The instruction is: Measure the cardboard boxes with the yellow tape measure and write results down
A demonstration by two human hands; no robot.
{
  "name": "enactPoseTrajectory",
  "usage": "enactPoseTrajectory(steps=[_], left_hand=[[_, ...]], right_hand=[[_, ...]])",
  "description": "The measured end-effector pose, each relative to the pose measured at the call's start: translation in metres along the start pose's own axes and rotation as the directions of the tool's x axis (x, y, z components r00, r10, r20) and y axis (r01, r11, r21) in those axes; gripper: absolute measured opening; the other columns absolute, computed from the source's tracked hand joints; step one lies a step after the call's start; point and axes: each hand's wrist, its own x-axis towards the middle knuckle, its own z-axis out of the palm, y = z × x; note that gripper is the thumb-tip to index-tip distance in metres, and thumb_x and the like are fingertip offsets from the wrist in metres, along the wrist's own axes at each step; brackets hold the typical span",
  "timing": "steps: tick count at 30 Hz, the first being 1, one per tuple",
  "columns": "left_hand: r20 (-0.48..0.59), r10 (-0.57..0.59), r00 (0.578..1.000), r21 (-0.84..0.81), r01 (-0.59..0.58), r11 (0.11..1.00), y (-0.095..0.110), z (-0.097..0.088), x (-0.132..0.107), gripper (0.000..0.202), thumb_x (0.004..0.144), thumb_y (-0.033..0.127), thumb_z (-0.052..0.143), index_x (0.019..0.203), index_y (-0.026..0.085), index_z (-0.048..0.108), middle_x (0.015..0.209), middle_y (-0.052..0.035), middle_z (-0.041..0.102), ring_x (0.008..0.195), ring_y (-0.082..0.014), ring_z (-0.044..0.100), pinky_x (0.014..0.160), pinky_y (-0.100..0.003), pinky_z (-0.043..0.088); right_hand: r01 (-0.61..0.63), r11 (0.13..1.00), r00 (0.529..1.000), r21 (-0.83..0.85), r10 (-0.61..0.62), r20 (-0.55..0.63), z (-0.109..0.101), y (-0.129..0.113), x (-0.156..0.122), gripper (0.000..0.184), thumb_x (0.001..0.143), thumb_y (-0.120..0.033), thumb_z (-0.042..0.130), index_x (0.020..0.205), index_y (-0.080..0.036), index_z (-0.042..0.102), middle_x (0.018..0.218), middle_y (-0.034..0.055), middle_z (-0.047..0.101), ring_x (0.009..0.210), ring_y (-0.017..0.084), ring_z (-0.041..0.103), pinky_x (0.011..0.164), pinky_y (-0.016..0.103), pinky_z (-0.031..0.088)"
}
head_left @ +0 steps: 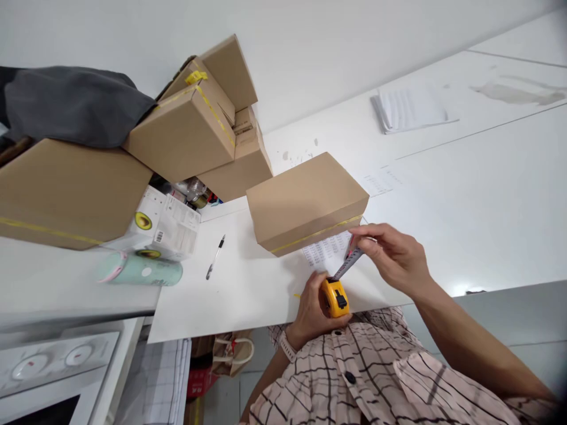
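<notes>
My left hand (316, 310) is wrapped round a yellow tape measure (339, 298) with a black button, close to the front edge of the white table. A short length of its blade (348, 265) runs up and to the right. The blade's far end is pinched between the fingertips of my right hand (394, 257); a small red part shows there. Just beyond lies a closed brown cardboard box (308, 200) with yellow tape along its near side. A printed sheet (325, 251) sticks out from under the box, partly hidden by it.
A black-and-clear pen (215, 257) lies left of the box. Further left are a mint-green bottle (153, 271), a white carton with avocado pictures (177, 227) and stacked cardboard boxes (190, 136). A stack of papers (411, 110) sits at the back right.
</notes>
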Motion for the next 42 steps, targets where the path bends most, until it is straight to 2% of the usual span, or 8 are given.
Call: enactPoseTrajectory(steps=[4,10,15,19,23,32,37,42], left_hand=[[-0.055,-0.019,0.998,-0.023,0.017,1.000,-0.004,0.008,-0.012,0.115,0.066,0.045,0.088,0.154,0.021,0.019,0.134,-0.0162,0.065,0.120,-0.0329,0.067,0.104,-0.052,0.056],[-0.309,0.244,0.919,0.173,-0.198,0.965,0.029,-0.027,0.000,0.106,0.068,0.042,0.090,0.152,0.029,0.028,0.127,-0.0129,0.067,0.111,-0.0319,0.071,0.099,-0.050,0.060],[-0.496,0.596,0.632,0.521,-0.332,0.786,0.079,-0.105,0.069,0.102,0.082,0.048,0.080,0.158,0.032,0.014,0.140,-0.0133,0.058,0.129,-0.0332,0.061,0.108,-0.056,0.052],[-0.298,0.484,0.823,0.699,-0.157,0.697,0.097,-0.142,0.128,0.075,0.095,0.045,0.064,0.158,0.027,0.027,0.155,-0.0139,0.048,0.146,-0.0321,0.045,0.121,-0.051,0.038],[-0.097,0.273,0.957,0.710,-0.126,0.693,0.079,-0.140,0.163,0.067,0.100,0.048,0.053,0.159,0.023,0.031,0.161,-0.0137,0.043,0.146,-0.0320,0.043,0.118,-0.050,0.039],[-0.072,0.152,0.986,0.722,-0.054,0.690,0.061,-0.129,0.170,0.071,0.100,0.063,0.044,0.158,0.024,0.035,0.163,-0.0159,0.037,0.144,-0.0362,0.045,0.117,-0.056,0.031],[-0.055,0.147,0.988,0.708,-0.065,0.704,0.065,-0.124,0.176,0.068,0.101,0.059,0.043,0.158,0.024,0.035,0.165,-0.0131,0.036,0.145,-0.0370,0.043,0.117,-0.058,0.031],[-0.050,0.165,0.985,0.692,-0.085,0.717,0.063,-0.114,0.188,0.068,0.101,0.060,0.043,0.159,0.026,0.034,0.165,-0.0114,0.036,0.146,-0.0365,0.041,0.119,-0.057,0.029]], right_hand=[[0.050,0.991,0.998,-0.125,-0.044,0.050,0.008,0.014,-0.028,0.021,0.100,-0.036,0.056,0.111,-0.024,0.070,0.079,0.0025,0.072,0.066,0.015,0.067,0.063,0.029,0.053],[-0.350,0.752,0.928,-0.558,0.360,-0.098,0.006,0.065,-0.042,0.047,0.100,-0.058,0.041,0.115,-0.021,0.066,0.065,0.0010,0.067,0.058,0.020,0.064,0.054,0.030,0.043],[-0.344,0.508,0.867,-0.790,0.494,-0.061,0.015,0.085,-0.034,0.067,0.094,-0.071,0.043,0.132,-0.017,0.055,0.082,0.0116,0.076,0.069,0.031,0.070,0.057,0.035,0.043],[-0.258,0.491,0.878,-0.832,0.479,0.010,0.021,0.086,-0.027,0.056,0.097,-0.054,0.044,0.137,-0.015,0.052,0.091,0.0155,0.078,0.065,0.030,0.069,0.057,0.036,0.045],[-0.250,0.476,0.863,-0.843,0.505,0.029,0.014,0.085,-0.028,0.045,0.094,-0.028,0.043,0.133,-0.013,0.058,0.083,0.0144,0.077,0.059,0.028,0.067,0.055,0.036,0.045],[-0.399,0.763,0.914,-0.508,0.376,-0.153,-0.030,0.086,-0.082,0.034,0.097,-0.031,0.043,0.115,-0.022,0.071,0.095,0.0060,0.078,0.082,0.024,0.073,0.074,0.036,0.056],[-0.149,0.691,0.986,-0.708,0.157,-0.054,-0.034,0.098,-0.096,0.034,0.096,-0.029,0.051,0.125,-0.020,0.066,0.121,0.0132,0.074,0.116,0.031,0.068,0.095,0.048,0.052],[-0.072,0.629,0.995,-0.774,0.104,-0.008,-0.031,0.097,-0.094,0.035,0.097,-0.028,0.055,0.130,-0.019,0.061,0.124,0.0124,0.074,0.115,0.030,0.069,0.094,0.045,0.050]])
